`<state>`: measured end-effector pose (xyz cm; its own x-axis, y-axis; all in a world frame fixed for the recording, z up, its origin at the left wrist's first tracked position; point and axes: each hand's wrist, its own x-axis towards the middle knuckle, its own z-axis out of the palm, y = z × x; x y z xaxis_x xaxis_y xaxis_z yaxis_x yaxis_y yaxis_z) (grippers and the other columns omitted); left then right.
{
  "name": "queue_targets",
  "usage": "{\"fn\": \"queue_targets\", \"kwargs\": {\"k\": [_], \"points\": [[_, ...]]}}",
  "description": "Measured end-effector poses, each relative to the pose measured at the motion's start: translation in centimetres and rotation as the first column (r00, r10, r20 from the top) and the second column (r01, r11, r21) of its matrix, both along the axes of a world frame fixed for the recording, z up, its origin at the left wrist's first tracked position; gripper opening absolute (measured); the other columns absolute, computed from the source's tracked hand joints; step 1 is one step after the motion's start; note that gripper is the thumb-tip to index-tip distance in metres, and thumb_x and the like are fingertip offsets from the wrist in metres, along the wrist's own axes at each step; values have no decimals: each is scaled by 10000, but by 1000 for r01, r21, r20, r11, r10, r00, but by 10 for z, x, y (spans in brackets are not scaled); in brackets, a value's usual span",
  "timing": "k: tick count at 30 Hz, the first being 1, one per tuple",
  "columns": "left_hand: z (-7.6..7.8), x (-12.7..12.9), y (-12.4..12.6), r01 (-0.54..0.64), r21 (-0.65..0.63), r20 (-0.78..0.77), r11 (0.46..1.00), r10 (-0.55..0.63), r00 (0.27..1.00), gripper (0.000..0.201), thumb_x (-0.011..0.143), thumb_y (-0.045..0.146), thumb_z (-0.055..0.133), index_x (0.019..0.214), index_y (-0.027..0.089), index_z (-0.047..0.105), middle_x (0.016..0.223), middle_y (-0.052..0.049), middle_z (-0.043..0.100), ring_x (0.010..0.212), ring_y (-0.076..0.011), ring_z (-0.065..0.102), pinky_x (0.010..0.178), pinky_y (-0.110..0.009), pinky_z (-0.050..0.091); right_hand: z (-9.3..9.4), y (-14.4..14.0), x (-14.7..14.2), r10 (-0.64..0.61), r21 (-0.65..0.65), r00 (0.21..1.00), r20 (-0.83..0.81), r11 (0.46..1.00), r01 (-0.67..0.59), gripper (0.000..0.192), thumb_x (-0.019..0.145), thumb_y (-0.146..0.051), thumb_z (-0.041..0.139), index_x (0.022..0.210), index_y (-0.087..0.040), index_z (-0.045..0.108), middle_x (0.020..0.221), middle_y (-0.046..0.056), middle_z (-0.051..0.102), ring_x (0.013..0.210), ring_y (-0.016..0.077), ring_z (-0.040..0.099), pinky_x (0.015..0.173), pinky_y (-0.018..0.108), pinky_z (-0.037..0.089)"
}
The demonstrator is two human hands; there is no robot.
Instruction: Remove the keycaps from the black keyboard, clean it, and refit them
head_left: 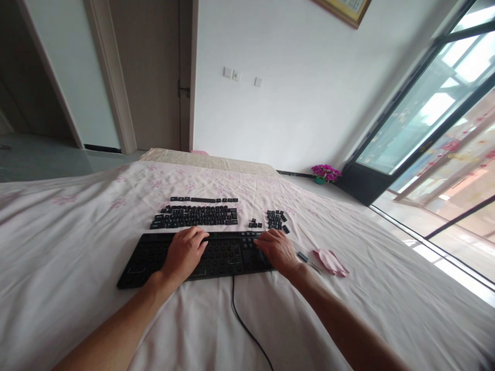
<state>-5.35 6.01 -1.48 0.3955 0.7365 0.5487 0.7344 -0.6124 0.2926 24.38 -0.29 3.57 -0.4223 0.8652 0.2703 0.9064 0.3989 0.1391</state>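
Observation:
A black keyboard (pixel 222 257) lies on the bedsheet with most of its keycaps off and its cable (pixel 247 330) running toward me. My left hand (pixel 187 252) rests on it, fingers bent over the far edge and thumb on the face. Farther right, my right hand (pixel 276 247) has its curled fingertips at the far edge near a few small keys; what lies under them is hidden. Beyond the keyboard, loose black keycaps (pixel 197 216) are laid out in rows. A smaller number-pad group of keycaps (pixel 274 219) sits to their right.
Right of the keyboard lie a small thin tool with a dark piece (pixel 302 256) and a crumpled pink cloth (pixel 331 262). The bedsheet (pixel 96 221) is wrinkled. Past the bed stand a pot of purple flowers (pixel 326 173), a door (pixel 150 77) and a glass door (pixel 417 123).

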Motion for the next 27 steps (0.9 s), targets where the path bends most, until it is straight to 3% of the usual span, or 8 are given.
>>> {"fn": "queue_targets", "kwargs": {"k": [8,27], "points": [[2,0,-1,-6,-25,-9,1000,6,1000,170,855,205,578,1001,231,661,1011,-45,653,952,-214,609,902,-371,462,-7,1,7,73,23,997,-40,997,-72,261,974,-301,465,944,-253,720,903,41,671,851,184,529,763,331,330],[4,1,-2,-9,-24,-10,1000,9,1000,181,847,200,576,1003,232,663,1008,-47,658,941,-214,616,891,-372,467,-5,-3,3,61,-16,994,91,998,-60,219,933,-214,527,1120,-222,641,980,67,640,884,204,539,769,352,375]]}}
